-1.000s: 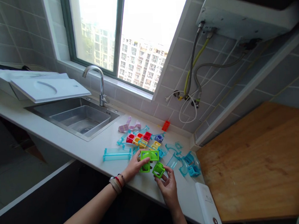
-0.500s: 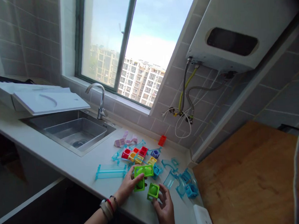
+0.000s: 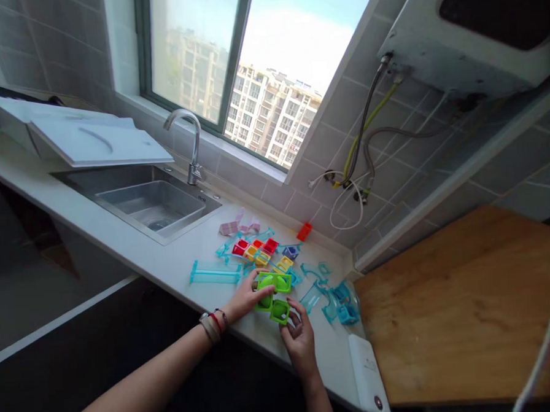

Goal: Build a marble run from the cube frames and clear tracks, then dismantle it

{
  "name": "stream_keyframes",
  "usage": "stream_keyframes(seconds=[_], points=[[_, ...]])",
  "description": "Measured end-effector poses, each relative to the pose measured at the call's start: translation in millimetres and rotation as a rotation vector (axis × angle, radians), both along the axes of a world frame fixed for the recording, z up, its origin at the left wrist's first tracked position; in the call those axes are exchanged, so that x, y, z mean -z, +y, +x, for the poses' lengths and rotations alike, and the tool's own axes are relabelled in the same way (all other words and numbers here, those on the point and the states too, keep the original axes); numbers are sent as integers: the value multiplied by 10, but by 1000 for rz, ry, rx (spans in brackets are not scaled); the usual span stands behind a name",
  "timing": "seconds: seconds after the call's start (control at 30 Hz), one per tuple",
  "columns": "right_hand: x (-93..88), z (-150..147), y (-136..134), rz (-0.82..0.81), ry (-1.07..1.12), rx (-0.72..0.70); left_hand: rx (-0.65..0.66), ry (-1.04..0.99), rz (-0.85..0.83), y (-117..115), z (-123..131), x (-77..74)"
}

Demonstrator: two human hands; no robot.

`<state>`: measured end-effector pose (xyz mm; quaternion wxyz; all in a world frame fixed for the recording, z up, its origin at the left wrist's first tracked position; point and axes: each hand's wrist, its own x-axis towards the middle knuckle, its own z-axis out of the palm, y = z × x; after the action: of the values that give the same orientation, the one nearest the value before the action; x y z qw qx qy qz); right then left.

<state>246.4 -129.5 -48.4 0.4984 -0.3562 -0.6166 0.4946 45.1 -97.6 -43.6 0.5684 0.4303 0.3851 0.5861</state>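
Observation:
My left hand (image 3: 248, 298) is closed around a joined cluster of bright green toy blocks (image 3: 283, 283), its thumb across the front. A separate green cube block (image 3: 279, 311) is pinched between the fingers and thumb of my right hand (image 3: 302, 341). The cube sits up against the lower right side of the cluster; whether they are locked together, I cannot tell. Just beyond my hands lie red blocks (image 3: 240, 248), a yellow block (image 3: 285, 264), a blue-violet block (image 3: 290, 252) and a flat clear-blue piece (image 3: 216, 272).
More clear-blue track-like parts (image 3: 348, 314) lie to the right, near a white power strip (image 3: 369, 373) and a wooden board (image 3: 465, 307). An orange-red block (image 3: 304, 231) stands by the wall. Leftward are the sink (image 3: 166, 238), the faucet (image 3: 193, 142) and a white box (image 3: 101, 141).
My right hand has brought the single green cube up against the cluster in my left hand, closing the gap between them. The view has shifted.

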Motion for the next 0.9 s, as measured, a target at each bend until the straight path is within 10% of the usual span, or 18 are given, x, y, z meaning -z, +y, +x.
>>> stream_keyframes(seconds=[0.9], points=[[-69, 81, 58, -192, 162, 29, 141, 66, 26, -105, 32, -135]])
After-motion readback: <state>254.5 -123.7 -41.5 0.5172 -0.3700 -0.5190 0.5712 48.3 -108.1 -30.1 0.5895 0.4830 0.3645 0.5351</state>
